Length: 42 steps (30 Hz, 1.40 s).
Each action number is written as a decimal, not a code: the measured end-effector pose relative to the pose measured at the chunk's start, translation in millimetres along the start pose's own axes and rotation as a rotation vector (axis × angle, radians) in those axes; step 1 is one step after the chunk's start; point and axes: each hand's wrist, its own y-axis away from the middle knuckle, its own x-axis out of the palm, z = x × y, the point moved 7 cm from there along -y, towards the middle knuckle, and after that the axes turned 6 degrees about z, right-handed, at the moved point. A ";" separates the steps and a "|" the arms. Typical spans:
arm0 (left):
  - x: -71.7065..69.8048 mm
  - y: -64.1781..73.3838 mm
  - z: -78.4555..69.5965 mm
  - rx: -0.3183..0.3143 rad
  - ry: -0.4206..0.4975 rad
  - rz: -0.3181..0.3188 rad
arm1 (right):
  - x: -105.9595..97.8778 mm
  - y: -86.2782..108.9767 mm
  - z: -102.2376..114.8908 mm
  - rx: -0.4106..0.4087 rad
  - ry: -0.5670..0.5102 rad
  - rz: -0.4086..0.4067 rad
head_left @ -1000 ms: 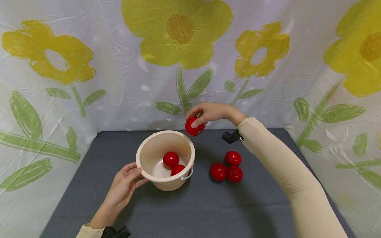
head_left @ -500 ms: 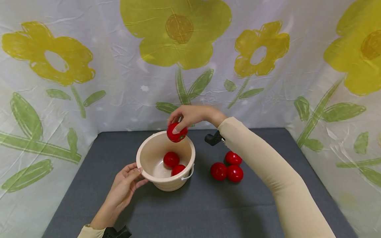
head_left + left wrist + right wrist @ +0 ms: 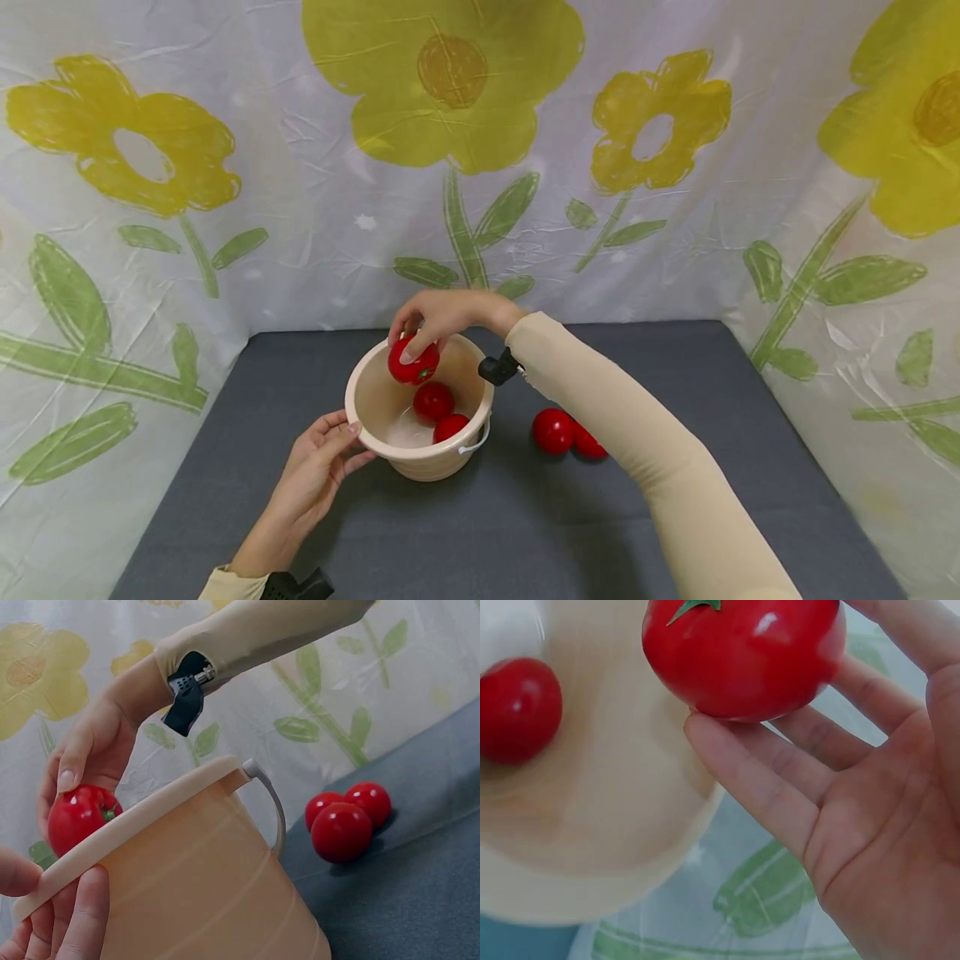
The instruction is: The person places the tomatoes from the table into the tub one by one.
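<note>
A cream bucket point(image 3: 420, 468) stands on the grey cloth in the head view. My left hand point(image 3: 318, 462) pinches its left rim between thumb and fingers. Over the bucket's opening my right hand point(image 3: 444, 315) grips a red tomato point(image 3: 412, 363) with a green stem, fingers on one side and thumb on the other. At the bottom of the bucket lie two more red tomatoes, one tomato point(image 3: 433, 402) behind the other tomato point(image 3: 451, 427). The right wrist view shows the held tomato point(image 3: 742, 656) close up, at the fingertips.
Right of the bucket, three loose tomatoes point(image 3: 342, 832) sit clustered on the grey cloth point(image 3: 480, 533); the right sleeve partly hides them in the head view. A white handle point(image 3: 476, 442) hangs at the bucket's side. A flower-printed curtain point(image 3: 300, 208) rises behind the table.
My right hand has carried the tomato leftward and down, from right of the bucket to its opening. The left hand keeps its grip on the rim, and the bucket stays in place.
</note>
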 end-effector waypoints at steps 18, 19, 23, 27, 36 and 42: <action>-0.7 0.2 0.8 -0.021 0.010 -0.003 | 24.2 -26.0 -6.1 0.032 -0.046 0.052; -0.7 0.1 0.7 -0.021 0.008 -0.004 | 25.4 -26.9 -7.0 0.034 -0.053 0.056; -0.7 -0.1 0.6 -0.021 0.007 -0.005 | 28.9 -30.0 -9.5 0.036 -0.068 0.062; -0.3 -0.4 0.3 -0.016 0.007 -0.002 | 32.3 -33.1 -11.9 0.030 -0.090 0.062; 0.5 -0.1 -0.7 0.001 -0.003 0.012 | 41.4 -37.7 -15.4 0.014 -0.123 0.076; -0.3 -0.2 0.2 -0.002 0.003 0.003 | 49.8 -41.0 -20.7 0.047 -0.222 0.097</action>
